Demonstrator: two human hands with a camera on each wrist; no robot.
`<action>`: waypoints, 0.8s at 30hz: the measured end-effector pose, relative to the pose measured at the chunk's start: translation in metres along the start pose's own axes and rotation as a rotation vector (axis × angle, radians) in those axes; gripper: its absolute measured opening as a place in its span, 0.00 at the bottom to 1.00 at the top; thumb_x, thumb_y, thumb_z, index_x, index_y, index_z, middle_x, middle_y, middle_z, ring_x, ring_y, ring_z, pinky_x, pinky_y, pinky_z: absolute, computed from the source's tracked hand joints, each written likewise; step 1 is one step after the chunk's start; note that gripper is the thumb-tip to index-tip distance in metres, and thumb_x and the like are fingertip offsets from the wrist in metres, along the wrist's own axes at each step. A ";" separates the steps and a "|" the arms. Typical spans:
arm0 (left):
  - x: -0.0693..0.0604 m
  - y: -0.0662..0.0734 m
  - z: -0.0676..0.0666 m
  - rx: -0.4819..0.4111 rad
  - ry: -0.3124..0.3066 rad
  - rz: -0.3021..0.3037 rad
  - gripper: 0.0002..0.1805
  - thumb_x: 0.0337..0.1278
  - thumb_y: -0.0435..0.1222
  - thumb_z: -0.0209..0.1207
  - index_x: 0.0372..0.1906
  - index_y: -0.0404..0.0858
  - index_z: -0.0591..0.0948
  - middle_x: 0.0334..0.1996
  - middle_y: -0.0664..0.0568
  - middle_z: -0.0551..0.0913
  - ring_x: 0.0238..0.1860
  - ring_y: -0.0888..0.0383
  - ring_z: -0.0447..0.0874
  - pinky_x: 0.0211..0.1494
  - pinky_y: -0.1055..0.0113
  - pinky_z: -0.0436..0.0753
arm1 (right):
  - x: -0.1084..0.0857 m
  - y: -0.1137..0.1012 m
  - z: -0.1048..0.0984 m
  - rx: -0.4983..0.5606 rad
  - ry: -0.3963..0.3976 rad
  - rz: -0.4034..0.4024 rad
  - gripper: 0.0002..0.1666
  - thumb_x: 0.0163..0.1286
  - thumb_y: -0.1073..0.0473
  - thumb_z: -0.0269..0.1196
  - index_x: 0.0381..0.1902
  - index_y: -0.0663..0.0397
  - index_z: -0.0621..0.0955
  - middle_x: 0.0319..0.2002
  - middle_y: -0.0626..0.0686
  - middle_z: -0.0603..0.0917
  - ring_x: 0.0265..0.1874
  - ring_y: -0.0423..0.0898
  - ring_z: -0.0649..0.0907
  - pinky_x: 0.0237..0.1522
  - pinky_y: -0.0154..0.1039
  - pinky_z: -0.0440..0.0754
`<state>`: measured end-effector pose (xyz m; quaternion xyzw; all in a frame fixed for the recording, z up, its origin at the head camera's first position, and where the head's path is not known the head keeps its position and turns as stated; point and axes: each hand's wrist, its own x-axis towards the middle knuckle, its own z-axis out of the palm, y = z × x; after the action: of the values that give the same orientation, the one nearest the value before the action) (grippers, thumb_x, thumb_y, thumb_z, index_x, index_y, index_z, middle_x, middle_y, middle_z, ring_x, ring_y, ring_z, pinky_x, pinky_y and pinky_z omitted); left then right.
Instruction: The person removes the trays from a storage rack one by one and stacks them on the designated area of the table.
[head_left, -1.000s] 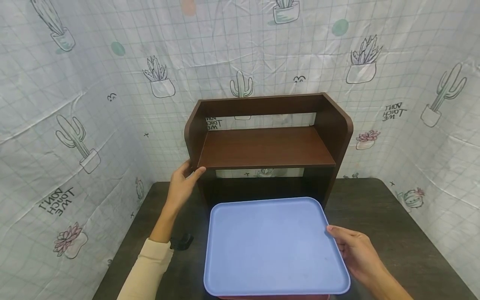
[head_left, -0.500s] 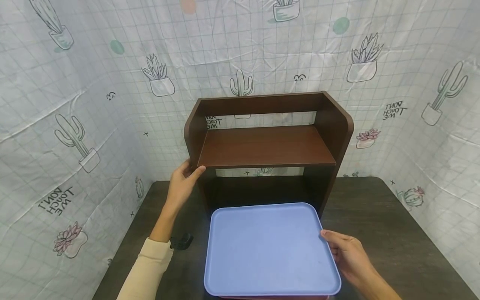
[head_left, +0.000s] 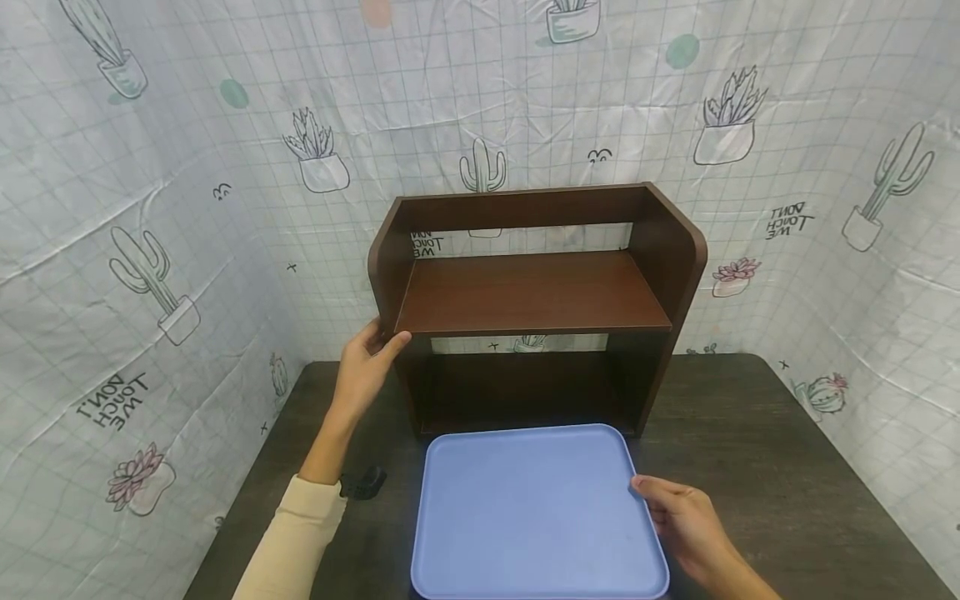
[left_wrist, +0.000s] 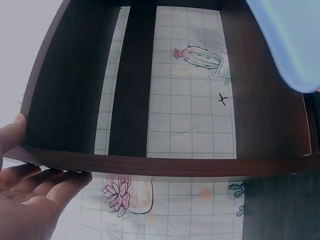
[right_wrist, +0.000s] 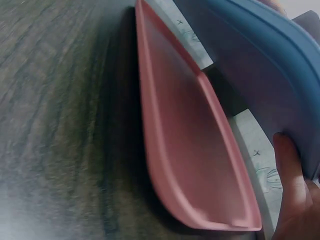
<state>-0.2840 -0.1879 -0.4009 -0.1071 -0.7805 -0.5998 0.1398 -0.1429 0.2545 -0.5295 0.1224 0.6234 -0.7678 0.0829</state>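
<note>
A dark brown two-tier shelf [head_left: 532, 292] stands at the back of the table. My left hand [head_left: 360, 371] holds its left side panel; in the left wrist view the thumb lies on one face of the panel [left_wrist: 165, 165] and the fingers on the other. My right hand [head_left: 686, 521] pinches the right rim of a blue rectangular tray [head_left: 536, 517] in front of the shelf. In the right wrist view, the blue tray's underside [right_wrist: 265, 80] hangs tilted above a pink tray [right_wrist: 185, 130] on the table. The head view hides that pink tray almost wholly beneath the blue one.
The dark wood table [head_left: 765, 450] extends to both sides of the shelf. A white cloth [head_left: 300, 250] printed with cacti encloses the back and sides. A black device [head_left: 363, 483] sits at the left wrist.
My right hand has brought the blue tray down and toward me, slightly leftward, away from the shelf. More of the lower tier shows. The left hand has stayed on the side panel.
</note>
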 end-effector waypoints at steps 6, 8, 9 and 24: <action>0.001 0.001 0.001 0.006 -0.002 -0.015 0.35 0.74 0.43 0.67 0.79 0.36 0.71 0.75 0.39 0.76 0.76 0.43 0.76 0.77 0.49 0.77 | 0.002 0.011 0.000 -0.025 0.055 0.018 0.13 0.79 0.64 0.61 0.37 0.46 0.90 0.32 0.45 0.92 0.33 0.38 0.90 0.38 0.38 0.91; 0.002 0.001 0.001 0.008 -0.004 -0.015 0.35 0.74 0.44 0.66 0.79 0.37 0.71 0.76 0.40 0.75 0.76 0.43 0.76 0.77 0.49 0.77 | 0.002 0.014 0.001 -0.028 0.065 0.024 0.12 0.79 0.64 0.61 0.38 0.47 0.90 0.32 0.44 0.91 0.33 0.38 0.90 0.38 0.38 0.91; 0.002 0.001 0.000 0.010 -0.004 -0.015 0.35 0.74 0.44 0.66 0.79 0.37 0.71 0.76 0.40 0.75 0.76 0.44 0.76 0.78 0.49 0.76 | 0.002 0.016 0.001 -0.030 0.067 0.028 0.12 0.79 0.64 0.61 0.38 0.47 0.90 0.31 0.44 0.91 0.33 0.38 0.89 0.38 0.37 0.91; -0.001 -0.001 0.000 0.021 -0.001 0.012 0.35 0.74 0.48 0.66 0.78 0.38 0.73 0.75 0.41 0.76 0.76 0.43 0.76 0.77 0.47 0.76 | 0.003 0.023 -0.001 -0.098 0.150 0.094 0.15 0.78 0.62 0.65 0.56 0.66 0.87 0.35 0.46 0.91 0.35 0.38 0.89 0.38 0.36 0.90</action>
<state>-0.2837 -0.1886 -0.4021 -0.1106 -0.7862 -0.5907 0.1441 -0.1395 0.2504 -0.5520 0.2044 0.6584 -0.7202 0.0778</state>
